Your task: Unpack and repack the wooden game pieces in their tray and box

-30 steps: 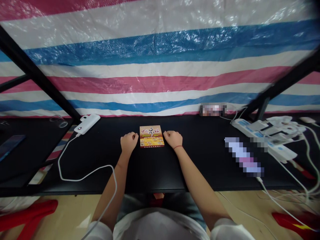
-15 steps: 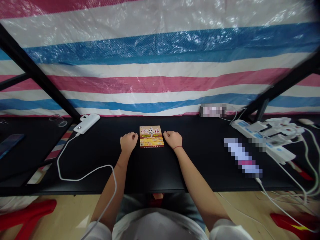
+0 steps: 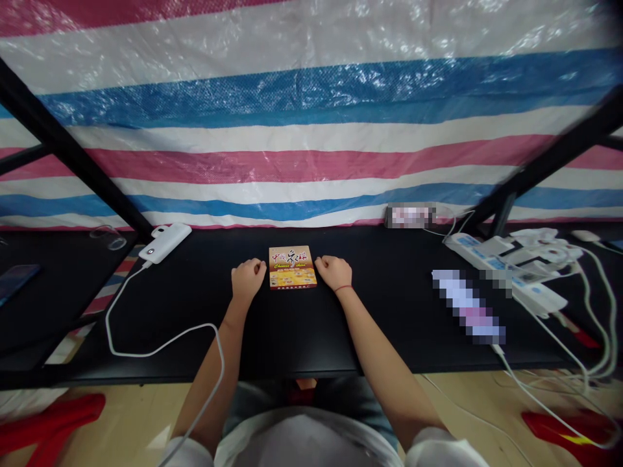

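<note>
Two fists (image 3: 248, 279) (image 3: 334, 272), leftward — one box (image 3: 293, 267) between

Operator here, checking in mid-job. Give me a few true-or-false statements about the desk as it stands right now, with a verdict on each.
1. The Chinese chess box lies flat on the black desk between the two hands. True.
2. The left hand is holding the white power bank. False: it rests beside the box, and the power bank lies apart from it, further left.
3. A red string circles the wrist of the right hand. True.
4. The white power strip sits to the left of the box. False: it lies towards the right end of the desk.
</note>
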A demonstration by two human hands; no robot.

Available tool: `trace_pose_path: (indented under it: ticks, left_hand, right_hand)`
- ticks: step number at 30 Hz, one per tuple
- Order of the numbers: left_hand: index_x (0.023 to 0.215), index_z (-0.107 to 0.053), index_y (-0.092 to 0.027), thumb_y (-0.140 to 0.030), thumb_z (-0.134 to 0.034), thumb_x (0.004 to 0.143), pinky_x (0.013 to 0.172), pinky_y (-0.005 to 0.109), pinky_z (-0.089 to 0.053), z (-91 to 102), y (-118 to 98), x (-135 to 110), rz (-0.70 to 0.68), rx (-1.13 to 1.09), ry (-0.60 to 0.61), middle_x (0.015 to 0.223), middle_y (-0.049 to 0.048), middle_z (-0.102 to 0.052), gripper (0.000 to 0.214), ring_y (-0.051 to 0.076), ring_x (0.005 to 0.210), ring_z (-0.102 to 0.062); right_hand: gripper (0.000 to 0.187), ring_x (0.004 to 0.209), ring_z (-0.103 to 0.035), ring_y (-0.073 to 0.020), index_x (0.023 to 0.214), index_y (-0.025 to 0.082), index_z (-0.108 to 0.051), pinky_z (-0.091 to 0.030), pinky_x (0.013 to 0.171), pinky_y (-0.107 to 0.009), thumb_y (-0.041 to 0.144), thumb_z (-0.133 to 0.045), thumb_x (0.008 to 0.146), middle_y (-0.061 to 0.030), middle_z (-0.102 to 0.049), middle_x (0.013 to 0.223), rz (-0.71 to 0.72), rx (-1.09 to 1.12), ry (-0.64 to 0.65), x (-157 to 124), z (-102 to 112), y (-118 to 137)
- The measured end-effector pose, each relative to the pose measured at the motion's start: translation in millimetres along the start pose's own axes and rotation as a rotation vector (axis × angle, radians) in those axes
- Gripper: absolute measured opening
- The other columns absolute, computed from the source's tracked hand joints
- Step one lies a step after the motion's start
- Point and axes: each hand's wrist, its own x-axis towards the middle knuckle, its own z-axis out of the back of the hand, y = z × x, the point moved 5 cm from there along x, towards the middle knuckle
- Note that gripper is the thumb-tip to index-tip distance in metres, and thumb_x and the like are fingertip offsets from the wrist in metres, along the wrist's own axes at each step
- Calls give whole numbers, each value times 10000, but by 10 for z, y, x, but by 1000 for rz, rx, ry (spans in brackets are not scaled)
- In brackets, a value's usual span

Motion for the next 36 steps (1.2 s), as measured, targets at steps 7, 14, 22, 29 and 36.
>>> trace_pose_path:
  ticks: [7,14,22,29,36]
  left_hand:
    - [1224,-588,-243,-347,-459,932,1039,335,-388,5,-241,-105,-381,-276,-110,1245,83,-550,335,205,1155,-523]
    - [1157,-650,-267,-326,-522,901,1102,438,-350,-125,-377,-207,-427,-241,-65,1287,84,-485,292,266,1245,-408]
    - [1378,-403,-259,-516,-729,712,1097,492,-343,-17,-374,-282,-404,-269,79,1390,121,-401,785,320,1306,-382]
    - [1402,-349,-169,-397,-585,853,1042,420,-421,182,-190,-399,-181,-497,-83,1339,166,-490,639,279,1230,-518]
    - [1491,-95,-184,-374,-631,817,928,365,-508,248,25,-510,-17,-659,-187,1353,171,-485,882,245,1136,-587]
  right_hand:
    - [265,776,-599,-168,877,196,-641,-417,756,-239,355,-431,907,-39,-682,808,155,264,-134,-91,121,71]
    - [287,918,-672,-186,963,193,-647,-478,867,-275,408,-468,896,-55,-730,952,76,633,-100,-282,60,174]
    - [338,1081,-639,-211,984,177,-679,-491,956,-325,420,-471,876,-86,-692,1153,108,959,-212,-384,221,499]
    - [305,988,-669,-184,1022,213,-667,-518,894,-302,426,-519,862,-49,-715,1081,275,980,-89,-280,329,838]
    - [255,762,-637,-157,933,170,-676,-486,791,-257,294,-476,835,-50,-714,886,88,546,-201,-129,160,256]
